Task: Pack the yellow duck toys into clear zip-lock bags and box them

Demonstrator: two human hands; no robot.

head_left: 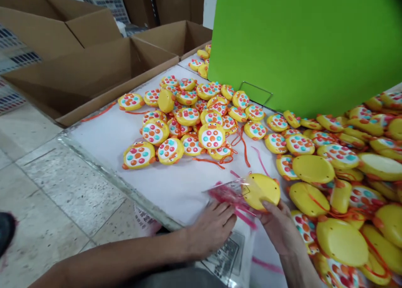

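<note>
My right hand (279, 227) grips a yellow animal-shaped toy (262, 190), its plain back with small dark holes facing up. Clear film from a plastic bag (230, 191) overlaps the toy's left end. My left hand (209, 229) lies on the bag with its fingers bent over the film; the thumb is hidden. Printed sheets in clear plastic (228, 254) lie below, partly covered by my left hand. Beyond my hands is a loose pile of the same toys (188, 116), many showing white faces with coloured dots and orange cords.
A larger heap of toys (344, 242) covers the table's right side. A big green panel (301, 49) stands behind it, with a wire loop (257, 89) at its foot. Open cardboard boxes (94, 74) adjoin the far left table edge. Pink marks streak the white tabletop (103, 139).
</note>
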